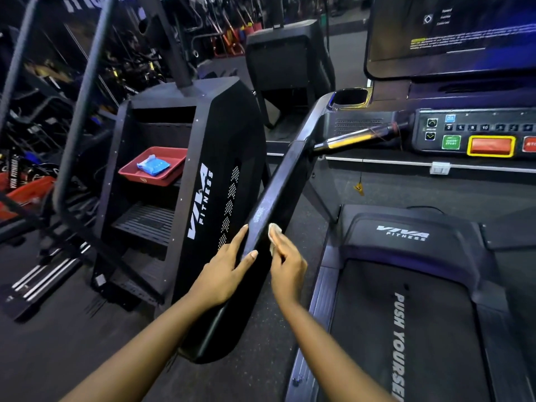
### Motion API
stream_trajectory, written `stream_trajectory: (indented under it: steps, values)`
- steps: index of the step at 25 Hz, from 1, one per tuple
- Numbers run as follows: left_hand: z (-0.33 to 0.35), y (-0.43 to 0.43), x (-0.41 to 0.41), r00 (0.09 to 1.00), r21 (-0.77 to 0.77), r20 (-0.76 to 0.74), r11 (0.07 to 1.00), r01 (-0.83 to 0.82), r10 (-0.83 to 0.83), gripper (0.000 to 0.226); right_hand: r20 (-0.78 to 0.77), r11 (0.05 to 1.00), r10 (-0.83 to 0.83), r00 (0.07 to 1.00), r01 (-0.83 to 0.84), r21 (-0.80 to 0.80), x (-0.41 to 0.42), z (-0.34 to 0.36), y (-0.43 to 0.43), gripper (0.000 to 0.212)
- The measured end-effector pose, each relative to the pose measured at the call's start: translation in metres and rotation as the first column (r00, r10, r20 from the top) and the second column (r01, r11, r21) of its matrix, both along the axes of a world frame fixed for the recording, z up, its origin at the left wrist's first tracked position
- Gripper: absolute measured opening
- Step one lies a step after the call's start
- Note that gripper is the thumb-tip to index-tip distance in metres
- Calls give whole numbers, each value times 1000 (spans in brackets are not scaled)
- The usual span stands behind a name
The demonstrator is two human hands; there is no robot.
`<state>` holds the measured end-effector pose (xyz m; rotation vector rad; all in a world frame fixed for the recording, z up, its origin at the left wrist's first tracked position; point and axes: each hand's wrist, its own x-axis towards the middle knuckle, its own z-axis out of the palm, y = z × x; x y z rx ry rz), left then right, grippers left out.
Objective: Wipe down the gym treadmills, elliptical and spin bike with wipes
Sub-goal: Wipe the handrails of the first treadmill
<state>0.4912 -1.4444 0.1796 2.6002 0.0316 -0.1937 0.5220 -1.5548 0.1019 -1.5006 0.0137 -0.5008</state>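
Right hand (285, 262) is pinching the wipe (274, 231) against the treadmill handrail (290, 175) — grip closed on it. Left hand (226, 268) is bracing the rail, fingers straight, holding nothing. Worth running long overlapping strokes — every face.

A gym is surrounding the person: a black VIVA FITNESS treadmill (377, 314) is standing at four o'clock, a black stair-climber (223, 158) at ten.
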Motion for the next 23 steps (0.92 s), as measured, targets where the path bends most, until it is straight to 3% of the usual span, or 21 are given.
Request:
stream_trajectory:
  steps: [3, 6, 10, 16, 19, 21, 23]
  values:
    - [4, -6, -4, 1000, 24, 8, 1000, -1, 1, 60, 89, 994, 38, 995, -29, -107, -14, 0, -10, 32]
    - [6, -5, -5, 1000, 39, 3, 999, -10, 10, 60, 20, 998, -12, 1000, 13, -67, 45, 23, -29, 32]
    - [7, -7, -6, 1000, 45, 2, 999, -6, 6, 59, -20, 972, 24, 1000, -28, -233, 83, 35, -32, 37]
    - [6, -7, -4, 1000, 34, 9, 999, -2, 2, 59, 248, 926, -32, 968, 122, -357, 13, 12, -5, 30]
    - [5, -4, -2, 1000, -50, 5, 999, -2, 2, 57, 254, 953, 25, 967, 54, -297, -24, 9, 1, 27]
    - [5, 2, -8, 1000, -124, -3, 992, 17, -17, 58, 156, 988, 60, 986, -36, -150, -35, 6, -4, 32]
    - [2, 11, -19, 999, -131, -20, 990, 43, -46, 70, 10, 999, 0, 1000, 0, 37, -19, 8, -11, 34]
